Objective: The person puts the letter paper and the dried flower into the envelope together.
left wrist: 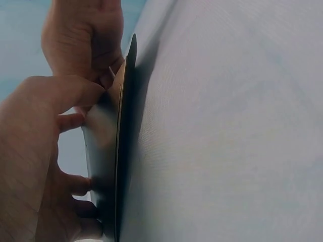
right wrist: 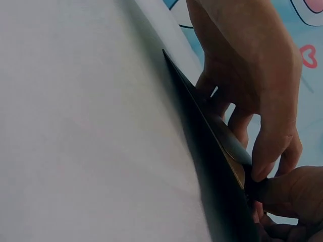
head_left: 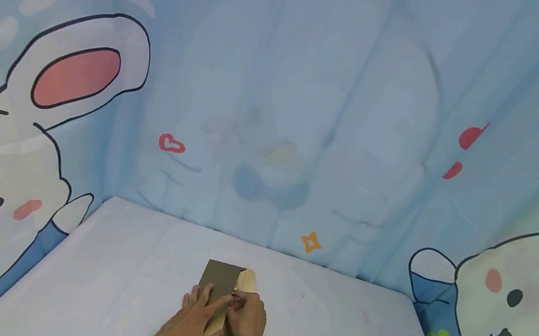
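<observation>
A flat, dark brown envelope-like piece of folded card (head_left: pixel 221 274) with a tan inner side lies lengthwise on the white-covered table. My left hand (head_left: pixel 189 321) rests on its dark face with the fingers spread, and the index finger reaches toward my right fingers. With curled fingers my right hand (head_left: pixel 247 318) pinches the card by its tan flap along the right side. What lies between the right fingertips is mostly hidden. In the left wrist view, the card (left wrist: pixel 103 151) stands edge-on. The right wrist view shows my left hand (right wrist: pixel 252 65) pressing above the pinched place.
White cloth (head_left: pixel 344 330) covers the table around the card. Beyond the back edge hangs a pale blue curtain (head_left: pixel 303 80) printed with cartoon figures, and similar printed fabric lines the left and right sides.
</observation>
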{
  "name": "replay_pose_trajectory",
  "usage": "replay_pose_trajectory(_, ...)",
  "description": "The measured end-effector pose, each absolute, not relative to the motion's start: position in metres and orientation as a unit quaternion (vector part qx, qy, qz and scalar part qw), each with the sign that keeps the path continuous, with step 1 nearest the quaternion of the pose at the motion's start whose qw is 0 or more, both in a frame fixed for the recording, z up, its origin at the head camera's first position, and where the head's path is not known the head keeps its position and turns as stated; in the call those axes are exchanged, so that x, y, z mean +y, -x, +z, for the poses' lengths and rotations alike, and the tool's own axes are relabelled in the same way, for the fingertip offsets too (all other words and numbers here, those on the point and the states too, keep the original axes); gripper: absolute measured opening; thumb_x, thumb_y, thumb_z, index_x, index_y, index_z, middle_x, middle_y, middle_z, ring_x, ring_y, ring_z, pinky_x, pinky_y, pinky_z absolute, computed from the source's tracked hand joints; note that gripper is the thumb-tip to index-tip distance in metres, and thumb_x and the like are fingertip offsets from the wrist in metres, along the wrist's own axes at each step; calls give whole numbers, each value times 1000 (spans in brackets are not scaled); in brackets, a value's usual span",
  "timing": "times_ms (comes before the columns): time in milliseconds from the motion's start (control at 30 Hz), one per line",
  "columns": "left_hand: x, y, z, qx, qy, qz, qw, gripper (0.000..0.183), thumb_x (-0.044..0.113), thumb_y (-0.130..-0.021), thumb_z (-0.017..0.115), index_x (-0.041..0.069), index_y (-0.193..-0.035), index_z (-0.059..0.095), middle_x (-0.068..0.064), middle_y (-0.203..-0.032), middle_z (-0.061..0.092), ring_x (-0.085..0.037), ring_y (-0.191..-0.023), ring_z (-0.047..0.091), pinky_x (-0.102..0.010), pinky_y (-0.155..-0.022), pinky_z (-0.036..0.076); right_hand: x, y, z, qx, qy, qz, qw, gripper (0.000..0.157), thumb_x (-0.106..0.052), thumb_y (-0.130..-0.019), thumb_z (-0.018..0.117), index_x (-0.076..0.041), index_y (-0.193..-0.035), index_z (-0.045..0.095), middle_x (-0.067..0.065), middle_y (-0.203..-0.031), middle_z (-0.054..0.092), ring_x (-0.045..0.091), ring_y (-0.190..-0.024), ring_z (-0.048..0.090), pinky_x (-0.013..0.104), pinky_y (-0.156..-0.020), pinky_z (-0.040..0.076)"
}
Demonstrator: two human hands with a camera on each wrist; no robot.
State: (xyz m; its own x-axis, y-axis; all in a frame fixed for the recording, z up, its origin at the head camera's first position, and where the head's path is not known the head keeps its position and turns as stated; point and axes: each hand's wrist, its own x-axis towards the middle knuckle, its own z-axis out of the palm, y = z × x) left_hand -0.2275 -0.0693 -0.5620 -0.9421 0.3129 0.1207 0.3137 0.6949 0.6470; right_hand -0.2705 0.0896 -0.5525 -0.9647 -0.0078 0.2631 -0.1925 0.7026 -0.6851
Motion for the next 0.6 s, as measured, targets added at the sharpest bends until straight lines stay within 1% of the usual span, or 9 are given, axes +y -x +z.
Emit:
replay_pose_trajectory(133,-70,229,-563,-919,172,-356,-10,62,56,-98,53,33,-154,41,-28,-163,24,-64,-146,15,-78,-114,18,93,271,-551,-911,-57,396,104,31,5,-74,77,-2,-104,78,-2,-66,70,3,-55,56,19,-49,45)
replay_pose_trajectory(200,-73,229,-563,-918,178,-355,-17,61,57,-99,50,34,-155,39,-28,-164,22,-64,-147,12,-79,-114,16,95,270,-550,-907,-57,406,97,29,1,-75,80,-1,-104,78,0,-67,71,4,-56,58,20,-49,47)
replay_pose_trajectory(300,-79,228,-563,-917,188,-351,-21,62,57,-99,51,38,-156,35,-30,-164,22,-66,-146,10,-81,-112,14,99,269,-550,-906,-44,411,90,29,-6,-76,83,-1,-105,78,1,-70,73,5,-56,61,21,-48,48)
replay_pose_trajectory(367,-84,228,-562,-917,193,-348,-19,65,58,-98,52,40,-157,32,-31,-163,23,-67,-145,10,-82,-110,15,103,270,-550,-907,-27,410,94,31,-10,-76,85,-1,-105,78,1,-69,73,6,-56,60,21,-48,48)
replay_pose_trajectory(467,-92,225,-564,-916,189,-353,-21,68,61,-96,53,43,-157,29,-31,-162,24,-69,-144,11,-84,-108,16,110,267,-552,-906,3,410,101,33,-10,-74,87,-1,-105,78,1,-67,71,7,-55,57,21,-48,46)
replay_pose_trajectory(600,-101,221,-565,-909,183,-373,-38,68,62,-97,50,41,-158,27,-32,-163,19,-68,-145,7,-85,-107,11,121,266,-550,-910,37,393,129,33,-13,-74,87,-2,-104,78,0,-65,69,8,-55,56,23,-50,45)
